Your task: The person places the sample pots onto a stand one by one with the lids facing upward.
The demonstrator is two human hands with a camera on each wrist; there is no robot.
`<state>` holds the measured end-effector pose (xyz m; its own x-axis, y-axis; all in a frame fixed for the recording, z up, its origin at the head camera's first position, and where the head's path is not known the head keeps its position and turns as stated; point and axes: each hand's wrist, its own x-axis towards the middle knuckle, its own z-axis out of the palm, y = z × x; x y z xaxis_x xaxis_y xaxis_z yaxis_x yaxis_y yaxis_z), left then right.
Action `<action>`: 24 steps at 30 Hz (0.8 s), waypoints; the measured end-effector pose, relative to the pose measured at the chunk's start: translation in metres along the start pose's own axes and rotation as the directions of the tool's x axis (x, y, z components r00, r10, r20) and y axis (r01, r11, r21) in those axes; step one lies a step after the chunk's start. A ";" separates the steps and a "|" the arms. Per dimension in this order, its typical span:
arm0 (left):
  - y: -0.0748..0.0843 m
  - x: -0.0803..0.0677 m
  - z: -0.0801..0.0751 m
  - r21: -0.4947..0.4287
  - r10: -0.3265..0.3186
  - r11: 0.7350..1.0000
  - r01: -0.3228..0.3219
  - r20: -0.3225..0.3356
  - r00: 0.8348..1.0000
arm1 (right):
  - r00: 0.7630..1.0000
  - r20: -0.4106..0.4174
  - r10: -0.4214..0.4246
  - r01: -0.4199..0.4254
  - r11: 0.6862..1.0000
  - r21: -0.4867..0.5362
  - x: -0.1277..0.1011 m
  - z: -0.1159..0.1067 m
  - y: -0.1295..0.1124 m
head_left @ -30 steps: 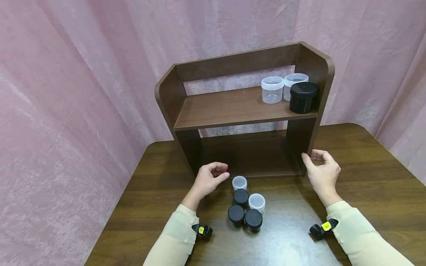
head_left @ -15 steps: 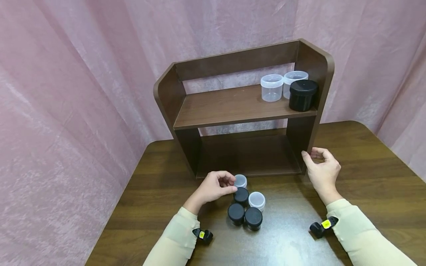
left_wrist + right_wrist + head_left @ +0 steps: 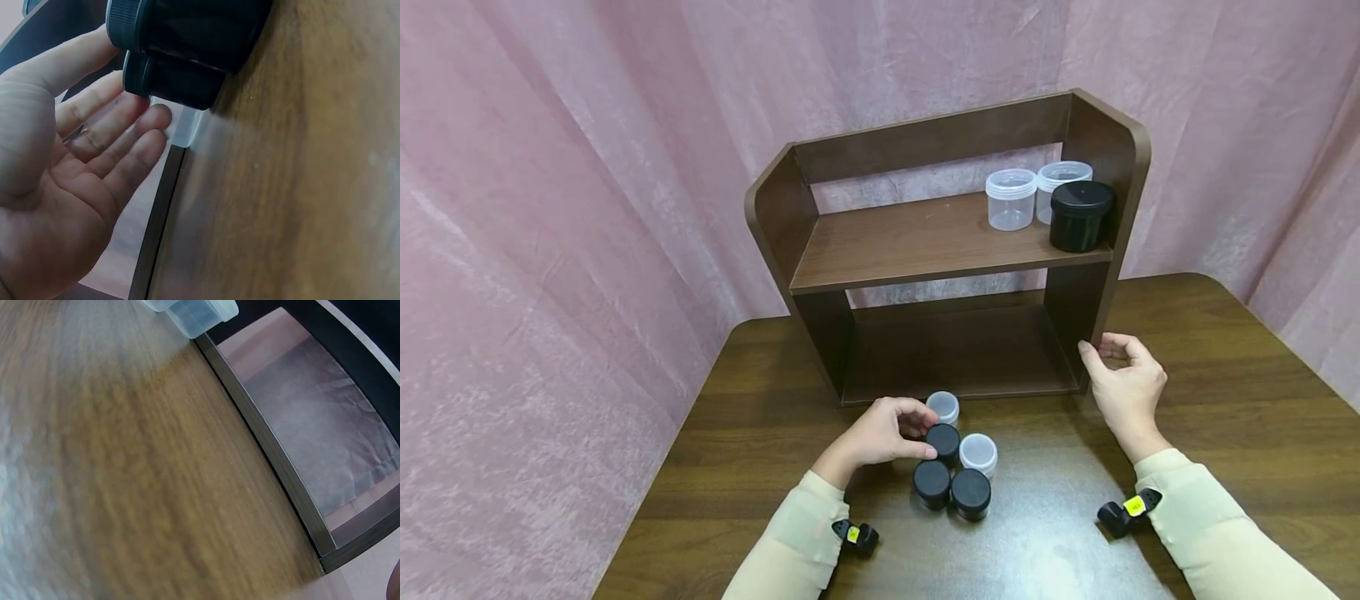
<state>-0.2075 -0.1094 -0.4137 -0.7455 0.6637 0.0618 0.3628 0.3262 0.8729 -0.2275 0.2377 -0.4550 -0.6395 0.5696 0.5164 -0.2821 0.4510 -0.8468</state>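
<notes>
Black-lidded small jar (image 3: pixel 943 442), pinched by the left hand (image 3: pixel 880 433), could knock its crowded neighbours over, while the right hand (image 3: pixel 1126 389) rests loosely curled, empty.

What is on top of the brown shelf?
On the shelf, at its right end, stand two clear lidded jars and one black jar. The black jar partly covers the clear one behind it.
</notes>
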 end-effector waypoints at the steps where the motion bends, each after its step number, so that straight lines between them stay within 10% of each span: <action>1: 0.004 -0.001 -0.001 -0.001 -0.005 1.000 0.005 0.011 1.000 | 1.000 0.002 -0.002 0.002 1.000 0.002 0.000 0.000 0.000; 18: 0.006 -0.001 -0.002 0.070 -0.017 0.997 0.013 0.056 0.998 | 1.000 0.001 -0.009 0.009 1.000 -0.006 0.001 0.001 0.003; 24: -0.024 0.007 0.002 0.106 -0.033 0.994 0.028 0.048 0.998 | 1.000 -0.001 -0.010 0.010 1.000 -0.012 0.000 0.001 0.004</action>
<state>-0.2207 -0.1116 -0.4353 -0.7294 0.6841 0.0100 0.3991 0.4135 0.8184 -0.2295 0.2389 -0.4579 -0.6359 0.5657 0.5250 -0.2799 0.4648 -0.8400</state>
